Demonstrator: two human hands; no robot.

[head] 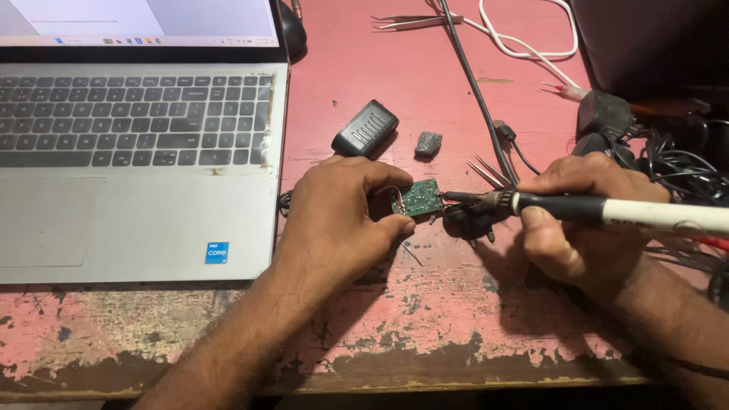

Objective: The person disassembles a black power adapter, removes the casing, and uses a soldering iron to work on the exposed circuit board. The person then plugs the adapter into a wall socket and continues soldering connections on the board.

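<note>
Green fibreglass at the centre of it all: a small circuit board (421, 197) pinched by its near and left edges in the left hand (342, 220), fingers curled shut around it, thumb beneath. The right hand (581, 220) is closed in a pen-like grip on a soldering iron (607, 211), dark grip section, white handle running off to the right. The iron's long axis lies nearly level, pointing left, and its metal tip sits right at the board's right edge; touching or a hair off, I cannot tell. So the board lies directly left of the right hand, with the left hand much the nearer, actually on it.

Out from the board: thin red wires at its edges, a dark piece just to its right under the iron, a black adapter casing (365, 127) beyond it, a grey wad of steel wool (428, 143) just past that. A silver laptop (137, 144) sits open, left of the board. Tweezers (414, 21), white and black cables lie far beyond on the worn pink tabletop (425, 326). No containers in view.
</note>
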